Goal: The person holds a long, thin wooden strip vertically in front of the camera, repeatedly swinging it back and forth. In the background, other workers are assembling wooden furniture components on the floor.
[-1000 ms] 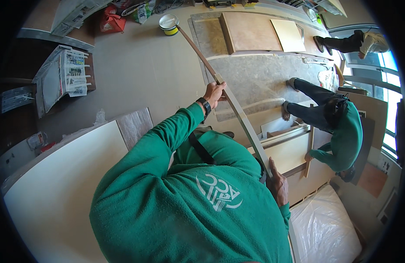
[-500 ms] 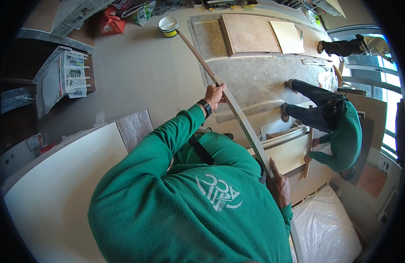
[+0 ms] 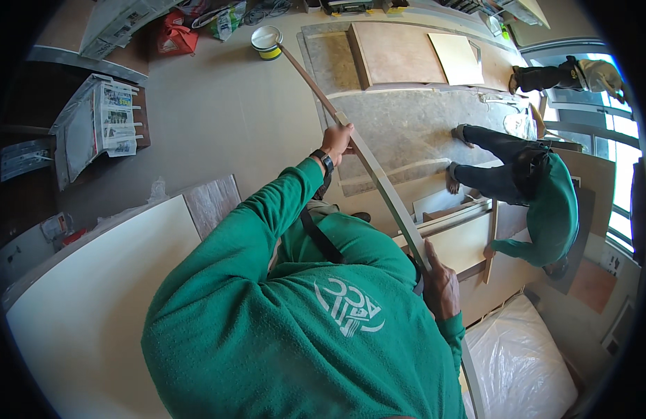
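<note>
A long, narrow wooden strip (image 3: 387,187) runs slantwise past my body. It is pale and wider along the middle, and a thinner brown length (image 3: 307,78) reaches from its far end toward a white and yellow bucket (image 3: 267,53). My left hand (image 3: 336,142), with a dark watch at the wrist, is closed round the pale strip near that joint. Lower down, my right hand (image 3: 442,285) grips the same strip near my right side, one finger pointing up along it. Some of its fingers are hidden. The strip's near end continues past my right sleeve.
At right, a co-worker in green (image 3: 552,209) bends over stacked boards (image 3: 463,244). Another person (image 3: 571,75) stands farther back. A plastic-wrapped slab (image 3: 522,356) lies near right; a large cream panel (image 3: 92,307) stands near left. A flat wooden box (image 3: 393,52) rests at the back.
My left hand and the strip have shifted slightly left and away from me. My right hand has moved slightly too. One of the co-worker's hands no longer shows at the boards.
</note>
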A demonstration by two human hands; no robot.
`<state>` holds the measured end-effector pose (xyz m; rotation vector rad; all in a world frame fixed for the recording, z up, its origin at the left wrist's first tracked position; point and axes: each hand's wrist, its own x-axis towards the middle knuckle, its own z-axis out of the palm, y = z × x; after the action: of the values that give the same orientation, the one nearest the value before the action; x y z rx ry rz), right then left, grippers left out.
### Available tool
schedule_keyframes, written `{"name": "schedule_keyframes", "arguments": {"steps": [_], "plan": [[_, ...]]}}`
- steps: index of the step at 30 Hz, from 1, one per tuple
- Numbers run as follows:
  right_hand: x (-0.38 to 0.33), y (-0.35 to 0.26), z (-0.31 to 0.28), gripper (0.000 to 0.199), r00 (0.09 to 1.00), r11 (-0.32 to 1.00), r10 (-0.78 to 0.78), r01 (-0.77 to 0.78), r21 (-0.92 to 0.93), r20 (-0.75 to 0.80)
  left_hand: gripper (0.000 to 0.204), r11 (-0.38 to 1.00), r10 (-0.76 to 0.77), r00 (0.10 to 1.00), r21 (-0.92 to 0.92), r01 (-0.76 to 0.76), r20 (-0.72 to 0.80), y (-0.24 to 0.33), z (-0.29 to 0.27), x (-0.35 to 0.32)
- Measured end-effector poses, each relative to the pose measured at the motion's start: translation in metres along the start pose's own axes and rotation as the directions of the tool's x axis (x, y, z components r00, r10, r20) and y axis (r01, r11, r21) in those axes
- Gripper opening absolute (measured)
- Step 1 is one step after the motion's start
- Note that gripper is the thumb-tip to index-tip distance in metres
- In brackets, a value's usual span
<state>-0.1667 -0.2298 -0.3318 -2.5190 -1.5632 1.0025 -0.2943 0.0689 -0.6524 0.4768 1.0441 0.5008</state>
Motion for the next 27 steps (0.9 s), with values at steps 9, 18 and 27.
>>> {"name": "schedule_keyframes", "arguments": {"steps": [9,18,27], "plan": [[-0.028,-0.011,-0.02,0.07,0.994,0.994,0.106,-0.106,-0.009,0.022,0.025,1.0,-0.014,1.0,0.021,0.014,0.01,0.01,0.018,-0.038],[0.005,-0.007,-0.002,0.071,1.0,1.0,0.007,-0.007,-0.006,-0.001,0.031,1.0,0.012,0.999,0.005,-0.012,-0.034,0.01,0.0,0.0],[-0.023,-0.02,-0.024,0.068,0.987,0.988,0.151,-0.152,0.006,0.045,0.026,1.0,-0.029,1.0,-0.008,0.029,0.004,0.009,0.016,-0.035]]}}
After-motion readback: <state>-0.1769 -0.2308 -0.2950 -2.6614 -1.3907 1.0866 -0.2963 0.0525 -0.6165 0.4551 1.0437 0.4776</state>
